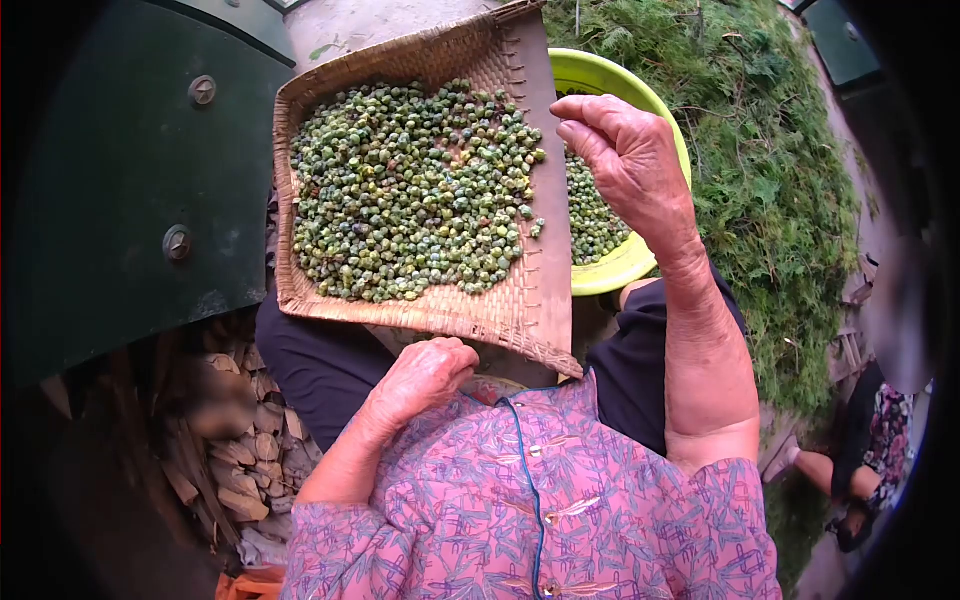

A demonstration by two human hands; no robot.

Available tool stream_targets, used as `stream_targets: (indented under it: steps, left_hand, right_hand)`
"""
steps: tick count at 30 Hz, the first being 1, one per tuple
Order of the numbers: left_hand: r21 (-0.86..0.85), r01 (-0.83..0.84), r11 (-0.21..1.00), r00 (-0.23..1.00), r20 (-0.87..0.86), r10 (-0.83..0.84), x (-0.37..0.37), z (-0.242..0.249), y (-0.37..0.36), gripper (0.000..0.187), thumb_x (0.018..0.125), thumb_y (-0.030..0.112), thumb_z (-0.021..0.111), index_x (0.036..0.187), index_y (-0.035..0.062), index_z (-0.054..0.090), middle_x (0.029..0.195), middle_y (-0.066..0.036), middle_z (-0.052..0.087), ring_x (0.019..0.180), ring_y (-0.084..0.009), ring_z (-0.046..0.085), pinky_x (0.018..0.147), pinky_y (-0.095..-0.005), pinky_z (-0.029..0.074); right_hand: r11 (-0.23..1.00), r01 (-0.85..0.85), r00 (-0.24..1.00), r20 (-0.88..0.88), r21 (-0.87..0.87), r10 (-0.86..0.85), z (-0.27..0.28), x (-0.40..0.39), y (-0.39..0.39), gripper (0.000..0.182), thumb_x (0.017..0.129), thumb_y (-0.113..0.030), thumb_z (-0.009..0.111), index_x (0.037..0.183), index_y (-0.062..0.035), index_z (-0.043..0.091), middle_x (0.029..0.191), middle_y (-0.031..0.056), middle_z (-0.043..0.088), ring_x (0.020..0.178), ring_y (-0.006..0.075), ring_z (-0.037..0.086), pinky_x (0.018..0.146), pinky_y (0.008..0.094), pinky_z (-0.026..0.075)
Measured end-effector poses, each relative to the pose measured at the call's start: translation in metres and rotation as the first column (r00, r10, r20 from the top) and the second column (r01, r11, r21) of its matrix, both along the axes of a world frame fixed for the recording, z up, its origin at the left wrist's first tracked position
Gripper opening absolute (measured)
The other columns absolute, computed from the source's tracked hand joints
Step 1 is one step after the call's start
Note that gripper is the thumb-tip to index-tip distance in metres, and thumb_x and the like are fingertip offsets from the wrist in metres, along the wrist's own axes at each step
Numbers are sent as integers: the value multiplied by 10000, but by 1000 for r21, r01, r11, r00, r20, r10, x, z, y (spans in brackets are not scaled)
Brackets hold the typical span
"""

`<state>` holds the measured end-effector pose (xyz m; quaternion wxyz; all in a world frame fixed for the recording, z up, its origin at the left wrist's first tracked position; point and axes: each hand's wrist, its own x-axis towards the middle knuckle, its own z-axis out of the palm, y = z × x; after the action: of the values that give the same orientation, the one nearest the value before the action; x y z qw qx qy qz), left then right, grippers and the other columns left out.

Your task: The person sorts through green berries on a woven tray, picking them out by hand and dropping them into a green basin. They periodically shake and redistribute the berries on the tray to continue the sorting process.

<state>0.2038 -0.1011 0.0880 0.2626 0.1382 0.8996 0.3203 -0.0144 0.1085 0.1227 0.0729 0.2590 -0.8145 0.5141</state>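
Note:
A woven basket with a flat wooden strip along its right side lies tilted over my lap. Small round green fruits, some dark or yellowish, cover most of its inside. At the basket's near edge, my left hand is closed with its fingers curled; what they hold, if anything, is hidden. My right hand is raised beside the wooden strip, thumb and forefinger brought close together in a pinch. Anything between their tips is too small to make out. Below it stands a yellow-green tub holding more of the fruits.
Cut green branches are heaped on the right. A dark green metal panel with round studs stands at left, above split firewood. Another person, partly seen, is at the far right.

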Motion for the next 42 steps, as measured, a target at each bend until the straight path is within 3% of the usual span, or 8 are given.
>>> stream_targets:
  steps: [9, 14, 21, 27, 31, 35, 37, 42]
  left_hand:
    - [45, -492, 869, 731, -521, 441, -106, -55, -14, 214, 799, 65, 600, 1010, 38, 614, 927, -159, 622, 853, -327, 611, 745, -405, 484]
    - [-219, -590, 777, 778, -409, 476, -129, -89, -11, 474, 745, 148, 669, 1177, 15, 530, 1015, -229, 573, 954, -391, 577, 819, -444, 480]
    - [56, -681, 730, 589, -550, 592, -161, -110, -4, 379, 736, 46, 631, 1099, -25, 545, 982, -243, 539, 902, -393, 570, 795, -444, 480]
    - [524, -660, 539, 683, 119, 721, -201, -97, -7, 585, 777, -71, 543, 1346, -21, 417, 1290, -164, 520, 1185, -227, 515, 984, -306, 424]
    - [647, -691, 322, 547, 176, 819, -219, -87, -25, 573, 786, -78, 523, 1346, -39, 404, 1306, -188, 498, 1177, -262, 519, 956, -330, 453]
    - [365, -743, 560, 541, -165, 825, -227, -110, -55, 476, 768, 34, 563, 1243, 10, 544, 1206, -175, 584, 1076, -265, 584, 922, -340, 461]
    - [8, -640, 768, 654, -521, 549, -225, -116, -53, 426, 760, 73, 574, 1182, 13, 574, 1127, -186, 603, 1054, -324, 573, 933, -384, 444]
    - [-36, -553, 833, 639, -659, 396, -238, -122, -36, 334, 772, 34, 536, 1097, 64, 608, 1045, -163, 597, 983, -333, 561, 868, -421, 448]
  right_hand:
    - [998, 29, 996, 80, -50, -25, 1, -5, 1, 166, 823, -97, 650, 954, 3, 672, 875, 153, 683, 779, 239, 676, 730, 320, 521]
    - [998, 29, 999, 39, -47, -27, 0, -4, 1, 161, 821, -89, 649, 949, 7, 671, 873, 159, 681, 789, 250, 673, 743, 326, 519]
    - [1000, 17, 999, 35, -23, -17, 3, -2, -3, 158, 812, -74, 641, 947, 6, 665, 881, 162, 671, 806, 282, 660, 749, 340, 512]
    - [1000, 8, 1000, 12, 4, -8, 3, -2, -5, 172, 808, -79, 645, 958, 2, 665, 881, 161, 664, 806, 287, 652, 742, 349, 509]
    - [1000, 9, 1000, 18, 22, -9, 4, -1, -4, 169, 810, -79, 641, 957, 0, 665, 883, 164, 664, 813, 288, 655, 745, 351, 511]
    - [1000, 6, 1000, 4, 11, -6, 4, -2, -5, 167, 811, -80, 638, 956, -2, 667, 879, 162, 666, 809, 284, 658, 748, 349, 515]
    - [1000, 7, 1000, 15, 11, -7, 4, -1, -6, 166, 811, -80, 639, 955, -2, 667, 879, 161, 667, 810, 283, 658, 748, 348, 516]
    - [1000, 0, 1000, 10, 15, 0, 3, -1, -6, 162, 810, -77, 639, 951, -2, 667, 880, 162, 667, 814, 282, 659, 748, 346, 518]
